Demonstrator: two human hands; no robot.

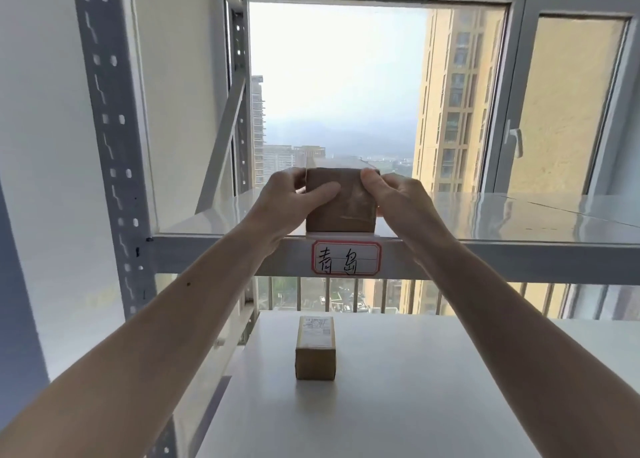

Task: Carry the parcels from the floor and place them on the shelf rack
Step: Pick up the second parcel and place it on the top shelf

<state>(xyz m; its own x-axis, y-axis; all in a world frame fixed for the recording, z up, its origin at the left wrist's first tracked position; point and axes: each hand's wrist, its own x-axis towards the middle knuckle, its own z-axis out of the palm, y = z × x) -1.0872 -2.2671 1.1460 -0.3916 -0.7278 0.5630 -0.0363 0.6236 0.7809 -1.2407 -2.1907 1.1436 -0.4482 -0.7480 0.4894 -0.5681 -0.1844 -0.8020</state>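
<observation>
From the head camera, I had both arms stretched out in front of me toward the upper shelf [519, 215] of the grey metal rack. A brown cardboard parcel [341, 199] sat on the front edge of that shelf, its taped near face toward me, and it stood directly above a handwritten label [346, 257] with a red border stuck on the shelf's front beam.

My left hand [294, 203] was closed on the parcel's left side: the thumb lay across the near face and the other fingers curled around the left edge. My right hand [401, 199] gripped the right side, with the thumb at the upper right corner and the fingers wrapped behind, where I could not see their tips. The parcel's bottom edge met the shelf surface, so it was resting there while both hands held it.

On the lower shelf [433, 388], a white board, a second, smaller parcel [315, 348] stood alone near the middle, between my forearms and well apart from them. It had a printed shipping label on its top face; the print was too small for me to read.

Behind the rack was a window [339, 87], with tall apartment buildings outside. A perforated upright post [110, 139] of the rack ran down the left side.
</observation>
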